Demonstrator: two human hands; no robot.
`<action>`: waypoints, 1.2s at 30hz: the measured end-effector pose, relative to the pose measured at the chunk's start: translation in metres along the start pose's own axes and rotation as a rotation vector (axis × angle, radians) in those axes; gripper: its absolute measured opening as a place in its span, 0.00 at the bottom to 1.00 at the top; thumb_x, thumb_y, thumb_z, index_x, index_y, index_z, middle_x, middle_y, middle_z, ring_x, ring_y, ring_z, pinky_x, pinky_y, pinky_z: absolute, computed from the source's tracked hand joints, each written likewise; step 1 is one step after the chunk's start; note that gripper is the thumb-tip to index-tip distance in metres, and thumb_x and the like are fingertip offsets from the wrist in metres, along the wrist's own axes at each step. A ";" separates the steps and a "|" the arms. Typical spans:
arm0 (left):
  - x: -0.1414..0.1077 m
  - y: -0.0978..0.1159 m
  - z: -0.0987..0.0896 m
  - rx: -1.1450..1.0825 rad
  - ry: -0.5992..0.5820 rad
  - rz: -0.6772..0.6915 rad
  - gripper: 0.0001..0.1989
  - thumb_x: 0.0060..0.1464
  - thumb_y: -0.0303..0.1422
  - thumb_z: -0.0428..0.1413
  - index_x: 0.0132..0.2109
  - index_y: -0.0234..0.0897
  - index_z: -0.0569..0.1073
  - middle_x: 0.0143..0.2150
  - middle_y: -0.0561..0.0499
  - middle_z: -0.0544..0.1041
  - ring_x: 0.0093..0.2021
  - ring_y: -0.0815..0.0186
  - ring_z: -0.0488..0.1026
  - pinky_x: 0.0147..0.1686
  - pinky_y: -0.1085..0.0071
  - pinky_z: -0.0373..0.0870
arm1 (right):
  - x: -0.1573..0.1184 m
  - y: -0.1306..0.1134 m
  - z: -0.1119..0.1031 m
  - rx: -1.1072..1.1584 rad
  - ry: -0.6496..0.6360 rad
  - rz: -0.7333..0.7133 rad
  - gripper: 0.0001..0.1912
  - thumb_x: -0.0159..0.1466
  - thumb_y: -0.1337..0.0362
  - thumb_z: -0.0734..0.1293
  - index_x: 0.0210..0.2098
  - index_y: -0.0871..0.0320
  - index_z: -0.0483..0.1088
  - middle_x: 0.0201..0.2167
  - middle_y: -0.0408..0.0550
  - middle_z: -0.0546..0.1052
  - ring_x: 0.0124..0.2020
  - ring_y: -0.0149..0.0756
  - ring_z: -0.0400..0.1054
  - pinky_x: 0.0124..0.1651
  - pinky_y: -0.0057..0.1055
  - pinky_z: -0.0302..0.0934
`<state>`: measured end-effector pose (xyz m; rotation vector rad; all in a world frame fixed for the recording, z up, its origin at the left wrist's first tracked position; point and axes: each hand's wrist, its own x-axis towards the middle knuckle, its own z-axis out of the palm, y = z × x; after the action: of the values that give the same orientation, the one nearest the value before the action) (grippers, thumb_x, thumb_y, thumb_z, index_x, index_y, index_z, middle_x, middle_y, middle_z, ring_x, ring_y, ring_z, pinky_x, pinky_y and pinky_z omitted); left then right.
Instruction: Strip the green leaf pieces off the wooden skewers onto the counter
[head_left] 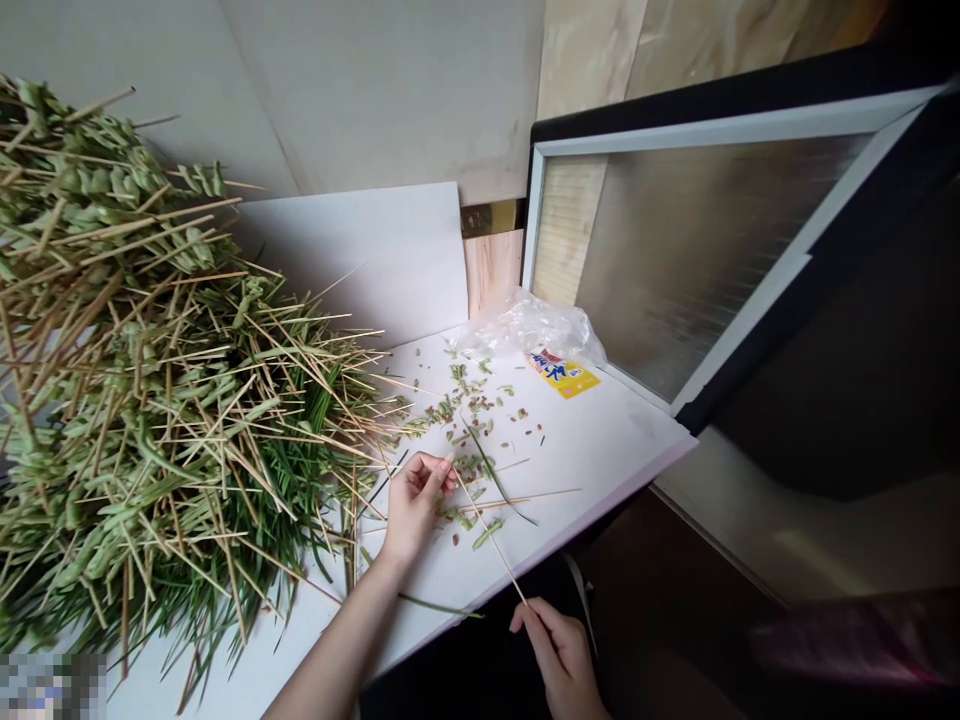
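Wooden skewer (491, 538) slanting, in this view, across the edge of the table (607, 440). The left hand (425, 480), fingers curled closed, pinches its eleven-o'clock end; the right hand (559, 650), likewise closed, grips its five-o'clock end. About the left hand: heaped loaded skewers (187, 380), nine o'clock; green scraps (442, 411), one o'clock; yellow packet (570, 380), two o'clock.

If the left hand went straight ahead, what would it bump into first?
Probably the small green and brown bits scattered on the white tabletop, though the left hand may pass above them.
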<state>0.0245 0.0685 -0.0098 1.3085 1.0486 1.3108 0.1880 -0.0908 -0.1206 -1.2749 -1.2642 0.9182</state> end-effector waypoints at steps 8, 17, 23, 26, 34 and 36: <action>-0.004 -0.004 0.002 0.167 0.033 0.033 0.17 0.56 0.45 0.62 0.30 0.36 0.73 0.27 0.51 0.76 0.28 0.67 0.71 0.33 0.72 0.68 | -0.003 0.004 0.002 0.128 -0.056 0.153 0.24 0.71 0.48 0.58 0.27 0.55 0.70 0.16 0.33 0.48 0.18 0.28 0.43 0.21 0.31 0.36; -0.006 -0.009 0.006 0.268 0.047 0.003 0.19 0.57 0.47 0.59 0.29 0.36 0.74 0.27 0.50 0.76 0.27 0.67 0.69 0.31 0.72 0.65 | -0.007 0.010 0.009 0.152 -0.052 0.193 0.24 0.71 0.46 0.57 0.28 0.55 0.68 0.17 0.32 0.46 0.17 0.28 0.41 0.20 0.31 0.34; -0.006 -0.010 0.006 0.286 -0.014 -0.026 0.22 0.57 0.50 0.59 0.27 0.36 0.71 0.22 0.54 0.71 0.23 0.70 0.63 0.25 0.74 0.60 | -0.005 -0.002 0.006 0.038 0.001 0.144 0.25 0.71 0.47 0.57 0.26 0.56 0.69 0.18 0.36 0.57 0.20 0.30 0.50 0.24 0.30 0.44; -0.010 -0.011 0.009 0.265 -0.080 -0.048 0.21 0.57 0.50 0.59 0.28 0.37 0.69 0.23 0.54 0.70 0.22 0.70 0.63 0.24 0.74 0.59 | -0.003 -0.006 0.005 0.017 0.034 0.110 0.25 0.71 0.47 0.57 0.26 0.56 0.69 0.20 0.38 0.61 0.22 0.30 0.53 0.26 0.30 0.48; -0.033 -0.011 0.029 0.436 -0.316 0.046 0.18 0.61 0.45 0.57 0.29 0.37 0.71 0.24 0.53 0.73 0.24 0.69 0.64 0.26 0.74 0.58 | 0.002 -0.001 0.003 0.060 0.164 0.093 0.24 0.70 0.47 0.59 0.27 0.55 0.72 0.16 0.36 0.57 0.17 0.29 0.48 0.19 0.28 0.44; -0.033 -0.005 0.032 0.459 -0.349 0.073 0.18 0.61 0.45 0.57 0.29 0.37 0.71 0.24 0.52 0.74 0.24 0.67 0.66 0.26 0.73 0.59 | 0.003 0.004 0.003 0.039 0.183 0.064 0.24 0.70 0.47 0.58 0.27 0.55 0.72 0.16 0.36 0.58 0.16 0.29 0.49 0.18 0.28 0.46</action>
<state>0.0549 0.0347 -0.0183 1.8558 1.0942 0.8695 0.1858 -0.0871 -0.1244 -1.3424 -1.0634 0.8466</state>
